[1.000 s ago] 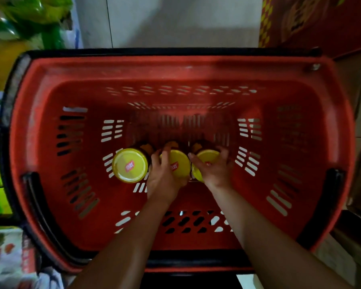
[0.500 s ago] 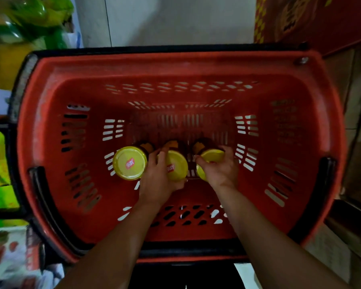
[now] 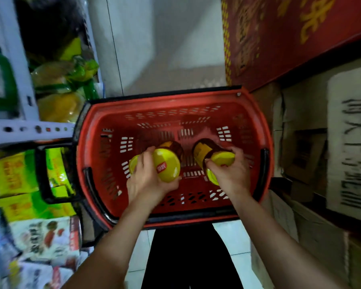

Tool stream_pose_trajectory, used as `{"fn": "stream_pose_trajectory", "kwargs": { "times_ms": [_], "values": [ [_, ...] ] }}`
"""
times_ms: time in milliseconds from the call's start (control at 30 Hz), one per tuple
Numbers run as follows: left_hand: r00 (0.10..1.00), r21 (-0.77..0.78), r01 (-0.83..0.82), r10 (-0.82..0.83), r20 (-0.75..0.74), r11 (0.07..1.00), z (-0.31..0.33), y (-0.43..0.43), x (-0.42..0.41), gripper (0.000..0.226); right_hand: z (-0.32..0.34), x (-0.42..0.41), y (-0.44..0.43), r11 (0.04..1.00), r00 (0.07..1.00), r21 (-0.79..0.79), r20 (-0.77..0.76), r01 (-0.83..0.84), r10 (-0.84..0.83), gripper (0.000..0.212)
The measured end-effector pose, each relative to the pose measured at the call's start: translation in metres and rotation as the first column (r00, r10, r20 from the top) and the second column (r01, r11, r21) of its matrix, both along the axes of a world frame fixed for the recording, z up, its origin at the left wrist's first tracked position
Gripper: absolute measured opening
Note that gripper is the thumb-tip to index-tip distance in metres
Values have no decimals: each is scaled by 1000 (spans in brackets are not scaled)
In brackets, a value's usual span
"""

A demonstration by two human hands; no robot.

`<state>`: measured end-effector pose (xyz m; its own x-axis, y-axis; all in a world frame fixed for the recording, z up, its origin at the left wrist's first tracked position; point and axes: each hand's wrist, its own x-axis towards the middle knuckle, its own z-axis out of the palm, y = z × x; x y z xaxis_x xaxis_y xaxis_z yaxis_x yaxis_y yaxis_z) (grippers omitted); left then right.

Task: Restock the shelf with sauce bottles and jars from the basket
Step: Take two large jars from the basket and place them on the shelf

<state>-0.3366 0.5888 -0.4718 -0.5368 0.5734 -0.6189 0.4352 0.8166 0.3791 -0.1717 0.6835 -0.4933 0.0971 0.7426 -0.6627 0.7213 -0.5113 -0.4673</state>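
Note:
A red plastic basket (image 3: pixel 267 130) stands on the floor in front of me. My left hand (image 3: pixel 144 184) grips a dark sauce jar with a yellow lid (image 3: pixel 167 168) and holds it lifted above the basket floor. A second such jar (image 3: pixel 203 152) is tilted in the grip of my right hand (image 3: pixel 232 174), its lid facing right. Left of my left hand, another yellow-lidded jar (image 3: pixel 133 163) stands in the basket, half hidden. A further yellow lid (image 3: pixel 212 177) peeks out under my right hand.
A metal shelf (image 3: pixel 19 130) with green and yellow packets (image 3: pixel 13 176) lines the left side. The basket's black handle (image 3: pixel 44 174) hangs toward it. Cardboard boxes (image 3: pixel 346 142) are stacked on the right, a red printed carton (image 3: pixel 290 34) above them. White tiled floor lies beyond the basket.
Both hands have lifted their jars off the basket floor and apart from each other. The right jar has tipped sideways. The view has pulled back and up from the basket.

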Motion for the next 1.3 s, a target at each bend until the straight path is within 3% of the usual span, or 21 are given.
{"fn": "stream_pose_trajectory", "kwargs": {
  "times_ms": [100,333,600,1000,1300],
  "values": [
    [999,80,30,-28,-31,996,48,-1,-3,100,49,8,4,997,999,67,-26,-32,34,57],
    [993,240,80,-57,-101,967,169,-12,-4,99,183,22,-1,971,986,177,-16,-158,164,64],
    [983,250,155,-124,-138,956,287,-30,6,102,310,40,-12,927,948,197,66,-318,311,67],
    [942,358,320,-252,-223,877,415,-48,22,104,444,76,-25,827,875,287,166,-484,454,60],
    [829,332,542,-425,-364,772,475,-39,33,106,506,123,-36,794,874,368,145,-483,464,55]
  ]
}}
